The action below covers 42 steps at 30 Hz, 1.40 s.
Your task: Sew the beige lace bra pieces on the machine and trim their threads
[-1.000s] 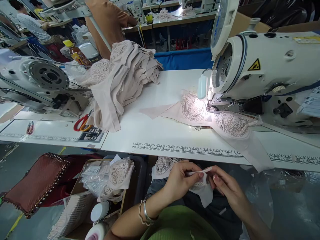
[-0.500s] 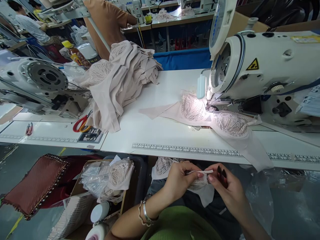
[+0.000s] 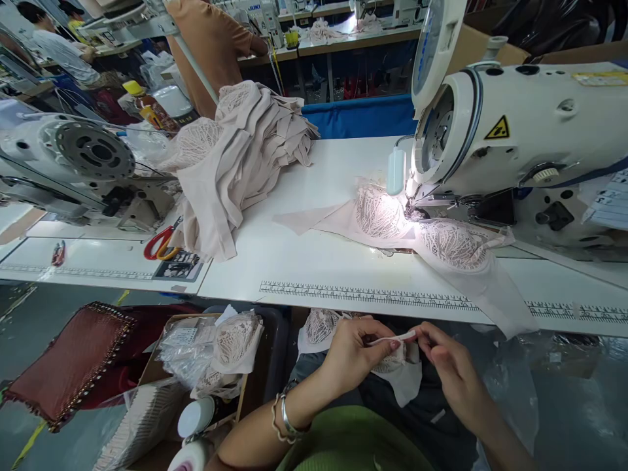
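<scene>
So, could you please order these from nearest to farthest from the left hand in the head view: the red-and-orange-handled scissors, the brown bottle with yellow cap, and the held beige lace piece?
1. Held beige lace piece: in the left hand, over the lap.
2. Red-and-orange-handled scissors: left, on the table.
3. Brown bottle with yellow cap: left, beyond the scissors.

A hard white glare under the sewing machine [image 3: 534,124] bleaches part of the lace cup [image 3: 375,219], while the white table [image 3: 304,261] looks evenly bright. Below its edge the light drops, leaving the left hand [image 3: 354,350] and right hand [image 3: 452,373] softly lit above dark clothing [image 3: 424,422]. The far bench [image 3: 338,42] carries another glare spot, its details soft.
</scene>
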Motion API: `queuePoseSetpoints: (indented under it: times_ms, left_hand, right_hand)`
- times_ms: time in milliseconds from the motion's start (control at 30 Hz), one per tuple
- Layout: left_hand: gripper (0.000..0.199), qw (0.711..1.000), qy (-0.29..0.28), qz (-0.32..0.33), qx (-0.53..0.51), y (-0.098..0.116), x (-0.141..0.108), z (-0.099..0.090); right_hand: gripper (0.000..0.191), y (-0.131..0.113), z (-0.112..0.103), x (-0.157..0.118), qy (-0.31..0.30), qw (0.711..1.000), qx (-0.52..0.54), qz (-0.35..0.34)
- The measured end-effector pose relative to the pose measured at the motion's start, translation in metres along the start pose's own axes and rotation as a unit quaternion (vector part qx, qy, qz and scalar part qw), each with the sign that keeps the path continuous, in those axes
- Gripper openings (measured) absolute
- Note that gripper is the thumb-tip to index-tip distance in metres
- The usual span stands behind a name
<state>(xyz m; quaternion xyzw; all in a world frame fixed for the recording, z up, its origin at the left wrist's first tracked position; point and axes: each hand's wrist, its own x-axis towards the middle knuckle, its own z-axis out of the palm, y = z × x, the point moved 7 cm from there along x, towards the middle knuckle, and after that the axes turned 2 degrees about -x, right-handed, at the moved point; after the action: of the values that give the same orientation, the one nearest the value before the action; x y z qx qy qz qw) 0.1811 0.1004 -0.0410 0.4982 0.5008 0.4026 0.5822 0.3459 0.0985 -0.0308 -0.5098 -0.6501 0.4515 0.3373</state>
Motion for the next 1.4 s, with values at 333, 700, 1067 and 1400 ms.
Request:
queuePoseSetpoints:
  times_ms: [333,700,1067,1400]
  left_hand:
    - [0.016,1.0,-0.026,-0.001,-0.015,-0.001,0.001,0.003]
    - [0.016,1.0,-0.016,0.016,0.016,0.0,-0.001,0.001]
    - [0.022,0.995,-0.013,-0.042,-0.092,-0.011,-0.002,0.012]
    - [0.007,0.962,-0.127,0.146,0.196,0.017,-0.018,-0.058]
  right_hand:
    - [0.035,0.001,0.015,0.002,-0.062,0.997,0.041,0.036]
    - [0.034,0.015,0.021,-0.003,0.004,0.982,0.15,0.113]
    - [0.036,-0.007,0.016,0.006,0.006,1.0,0.004,0.027]
    - [0.012,-0.032,-0.042,-0.039,0.174,0.981,0.028,-0.084]
